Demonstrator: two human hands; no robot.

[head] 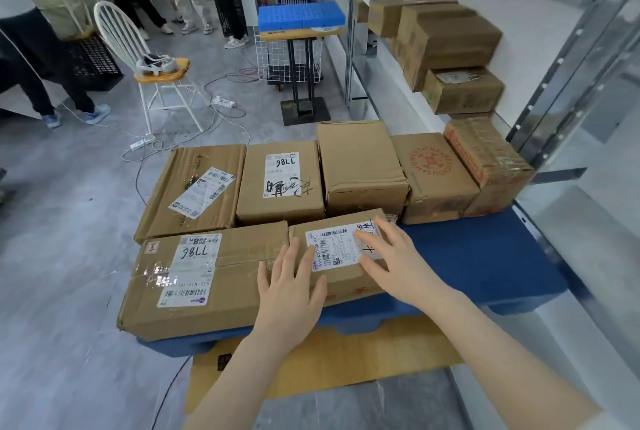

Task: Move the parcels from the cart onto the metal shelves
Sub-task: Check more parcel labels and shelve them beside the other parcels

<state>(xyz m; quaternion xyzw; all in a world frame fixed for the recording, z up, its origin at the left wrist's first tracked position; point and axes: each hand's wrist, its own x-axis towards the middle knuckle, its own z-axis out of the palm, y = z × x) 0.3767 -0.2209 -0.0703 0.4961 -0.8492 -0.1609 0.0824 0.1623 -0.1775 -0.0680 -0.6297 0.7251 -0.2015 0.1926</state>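
Both flat and straight-fingered, the left hand (293,286) and right hand (394,258) rest on the near parcel (334,244), gripping nothing; its long axis runs left-right.

Illumination is bright, even and diffuse, with soft shadows. Glare streaks the metal shelves (568,48). Wide-angle distortion bends the frame edges; the shelved parcels (450,38) appear blurred.

Left hand (291,291): palm down, fingers (290,254) straight, slightly spread, pointing away from the body.
Left forearm (235,374): bare, reaching forward from lower centre.
Right hand (401,265): palm down, fingers straight, spread, angled leftward.
Right forearm (502,343): bare, entering from lower right.
Hands near each other, not touching.
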